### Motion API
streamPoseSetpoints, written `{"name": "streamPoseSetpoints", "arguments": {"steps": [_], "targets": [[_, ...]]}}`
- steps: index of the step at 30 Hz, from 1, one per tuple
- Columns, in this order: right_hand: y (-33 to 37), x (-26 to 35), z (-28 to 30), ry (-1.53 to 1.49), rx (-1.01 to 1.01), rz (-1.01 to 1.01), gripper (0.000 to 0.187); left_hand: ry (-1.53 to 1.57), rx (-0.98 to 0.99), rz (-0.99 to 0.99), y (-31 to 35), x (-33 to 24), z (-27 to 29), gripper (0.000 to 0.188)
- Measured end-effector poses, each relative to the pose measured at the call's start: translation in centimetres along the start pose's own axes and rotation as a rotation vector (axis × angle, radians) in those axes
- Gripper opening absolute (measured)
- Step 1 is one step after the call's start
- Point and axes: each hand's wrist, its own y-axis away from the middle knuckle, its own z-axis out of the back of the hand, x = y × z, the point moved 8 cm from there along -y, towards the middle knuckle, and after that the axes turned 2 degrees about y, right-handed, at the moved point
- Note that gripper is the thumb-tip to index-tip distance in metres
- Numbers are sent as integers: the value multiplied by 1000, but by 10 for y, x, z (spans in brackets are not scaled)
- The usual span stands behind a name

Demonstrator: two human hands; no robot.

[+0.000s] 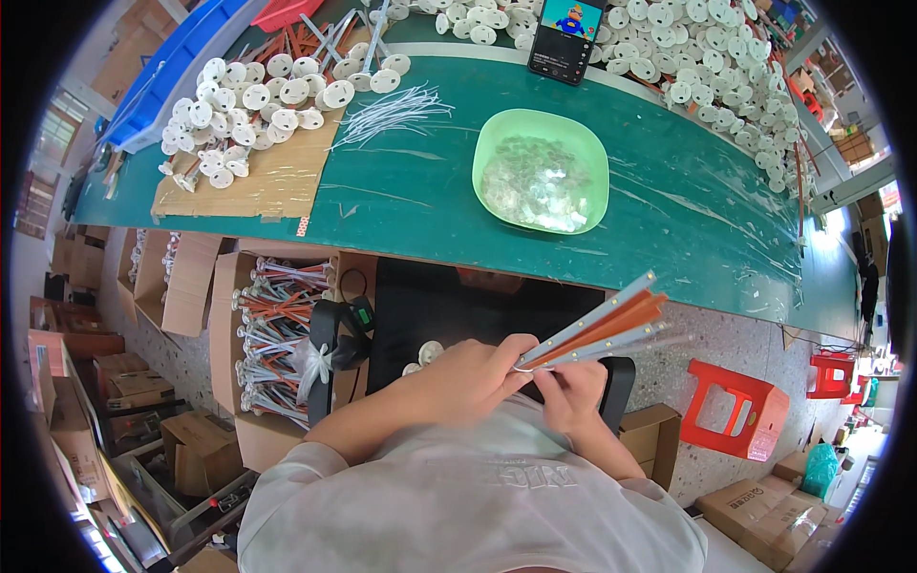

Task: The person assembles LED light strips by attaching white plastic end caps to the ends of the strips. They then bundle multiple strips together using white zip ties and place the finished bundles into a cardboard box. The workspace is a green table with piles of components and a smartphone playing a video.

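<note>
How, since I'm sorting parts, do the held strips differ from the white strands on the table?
The strips are flat, orange and whitish; the strands are thin and all white. The left hand holds the strips; the strands lie on the table. Both are bunches of long, narrow pieces.

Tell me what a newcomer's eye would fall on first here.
Probably the pale green bowl of small clear pieces, standing on the green table. Next, just beyond the pale shirt, the bundle of orange and white strips, fanning to the right from the left grip and right grip. Then the left heap and right heap of white discs, with a lit phone between them.
</note>
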Motion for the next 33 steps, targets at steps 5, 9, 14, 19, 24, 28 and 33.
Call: {"name": "streamPoseSetpoints", "arguments": {"steps": [5,9,14,19,24,28,33], "targets": [[36,-58,-40,-1245,458,-498,34,5,226,-4,-3,-10,-15,39],[9,-48,-38,-1116,553,-757,32,287,227,78,-4,-10,-6,34],[-82,13,-54,-713,363,-308,28,644,169,-47,4,-32,36,34],[-133,92,-111,-101,290,138,26,757,-449,-298,77,-26,132,41],[-141,120,-146,328,52,543,16,142,-1049,-272,250,-22,254,30],[-153,81,-156,473,97,472,12,16,-1252,-247,395,20,298,34],[-151,67,-162,561,267,476,9,33,-1876,373,522,173,279,31]]}}
